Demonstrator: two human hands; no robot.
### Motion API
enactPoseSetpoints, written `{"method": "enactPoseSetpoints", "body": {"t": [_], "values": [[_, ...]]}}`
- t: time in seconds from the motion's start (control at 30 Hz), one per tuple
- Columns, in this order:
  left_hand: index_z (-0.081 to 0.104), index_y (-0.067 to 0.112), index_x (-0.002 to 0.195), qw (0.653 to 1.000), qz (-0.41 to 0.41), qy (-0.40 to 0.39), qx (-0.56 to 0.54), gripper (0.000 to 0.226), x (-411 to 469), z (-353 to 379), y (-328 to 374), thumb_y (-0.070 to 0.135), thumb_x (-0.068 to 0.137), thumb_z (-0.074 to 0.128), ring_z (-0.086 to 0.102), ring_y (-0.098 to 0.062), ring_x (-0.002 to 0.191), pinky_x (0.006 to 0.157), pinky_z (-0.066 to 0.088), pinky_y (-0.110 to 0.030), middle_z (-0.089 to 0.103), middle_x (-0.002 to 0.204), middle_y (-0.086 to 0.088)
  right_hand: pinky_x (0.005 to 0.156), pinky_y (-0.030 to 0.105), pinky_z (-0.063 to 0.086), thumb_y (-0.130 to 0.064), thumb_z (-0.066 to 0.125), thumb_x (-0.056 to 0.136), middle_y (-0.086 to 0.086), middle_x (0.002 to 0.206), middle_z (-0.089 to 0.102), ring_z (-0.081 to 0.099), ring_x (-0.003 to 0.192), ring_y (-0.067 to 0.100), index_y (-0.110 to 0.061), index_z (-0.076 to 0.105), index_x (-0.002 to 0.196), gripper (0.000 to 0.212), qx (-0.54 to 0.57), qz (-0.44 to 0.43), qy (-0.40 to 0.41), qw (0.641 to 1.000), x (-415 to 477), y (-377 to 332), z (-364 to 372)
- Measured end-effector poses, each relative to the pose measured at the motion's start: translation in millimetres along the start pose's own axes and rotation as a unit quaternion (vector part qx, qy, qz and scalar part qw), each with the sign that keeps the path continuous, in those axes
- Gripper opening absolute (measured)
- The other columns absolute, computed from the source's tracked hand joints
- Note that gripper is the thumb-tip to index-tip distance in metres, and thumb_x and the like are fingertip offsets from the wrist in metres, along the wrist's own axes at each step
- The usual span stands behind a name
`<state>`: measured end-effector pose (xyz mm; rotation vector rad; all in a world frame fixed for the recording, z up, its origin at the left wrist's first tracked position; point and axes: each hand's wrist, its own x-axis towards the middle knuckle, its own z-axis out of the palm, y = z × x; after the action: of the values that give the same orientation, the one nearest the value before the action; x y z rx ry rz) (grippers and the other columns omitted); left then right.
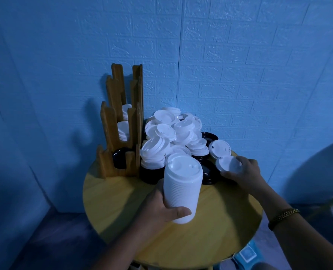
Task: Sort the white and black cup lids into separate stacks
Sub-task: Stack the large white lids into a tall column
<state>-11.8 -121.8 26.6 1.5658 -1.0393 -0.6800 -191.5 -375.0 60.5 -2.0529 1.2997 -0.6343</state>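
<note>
At the centre, the black lids (152, 175) are largely covered by the heap of white lids (173, 129), so their number cannot be told. The white lid (228, 163) held in the right hand (245, 172) is blurred. The fingers of the left hand (161, 207) are mostly hidden behind the white stack (183, 188). At the right edge, a pale rounded object (321, 172) is cut off and cannot be identified.

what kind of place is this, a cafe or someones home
Hard to say for sure; it looks like a small room corner set up for drink supplies rather than a working cafe counter. A round wooden table stands against a blue brick-textured wall, with a wooden lid rack and a heap of loose white lids.
</note>
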Motion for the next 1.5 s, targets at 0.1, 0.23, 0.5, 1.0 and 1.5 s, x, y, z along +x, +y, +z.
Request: {"method": "enactPoseSetpoints", "body": {"t": [0.1, 0.23, 0.5, 1.0, 1.5], "values": [[0.048, 0.057, 0.130, 1.000, 0.003, 0.002, 0.002, 0.092, 0.5, 0.2, -1.9, 0.063, 0.051, 0.095, 0.064, -0.003, 0.116, 0.097, 0.057, -0.043, 0.066, 0.125, 0.024, 0.103, 0.044, 0.045, -0.044, 0.086, 0.072, 0.006, 0.139, 0.035, 0.044, 0.126, 0.029, -0.019, 0.041, 0.143, 0.088, 0.072, 0.008, -0.031, 0.997, -1.4, 2.4, -2.8], [0.047, 0.053, 0.133, 1.000, 0.005, -0.001, 0.018, 0.091, 1.1, -0.2, -3.6, 0.060, 0.055, 0.095, 0.063, -0.001, 0.115, 0.096, 0.058, -0.041, 0.066, 0.124, 0.025, 0.084, 0.031, 0.047, -0.040, 0.078, 0.082, 0.002, 0.129, 0.049, 0.054, 0.111, 0.019, -0.018, 0.039, 0.142, 0.075, 0.171, -0.001, -0.068, 0.983, -5.2, -0.1, -3.2], [0.047, 0.052, 0.131, 0.999, 0.002, 0.006, 0.031, 0.090, 0.6, -0.6, -4.2, 0.062, 0.055, 0.093, 0.064, -0.001, 0.112, 0.093, 0.059, -0.041, 0.066, 0.121, 0.023, 0.092, 0.044, 0.054, -0.045, 0.069, 0.087, 0.009, 0.115, 0.072, 0.071, 0.102, 0.022, -0.017, 0.064, 0.123, 0.045, 0.325, -0.023, -0.072, 0.943, -11.2, -2.6, -8.9], [0.044, 0.053, 0.134, 0.999, 0.004, 0.017, 0.045, 0.095, -1.7, 1.3, -3.3, 0.067, 0.053, 0.092, 0.063, -0.001, 0.113, 0.093, 0.059, -0.040, 0.065, 0.123, 0.025, 0.087, 0.030, 0.052, -0.050, 0.076, 0.071, -0.011, 0.121, 0.066, 0.066, 0.106, 0.008, -0.037, 0.060, 0.124, 0.056, 0.294, -0.135, -0.029, 0.946, -65.2, -48.0, -27.9], [0.050, 0.044, 0.132, 0.995, 0.001, -0.082, 0.050, 0.079, -16.5, -22.3, 12.0, 0.030, 0.069, 0.095, 0.064, 0.001, 0.113, 0.095, 0.057, -0.041, 0.068, 0.122, 0.025, 0.095, 0.024, 0.047, -0.053, 0.080, 0.072, -0.027, 0.126, 0.052, 0.050, 0.116, -0.007, -0.045, 0.044, 0.132, 0.071, -0.041, -0.287, -0.277, 0.916, -103.4, -136.2, -20.7]]}}
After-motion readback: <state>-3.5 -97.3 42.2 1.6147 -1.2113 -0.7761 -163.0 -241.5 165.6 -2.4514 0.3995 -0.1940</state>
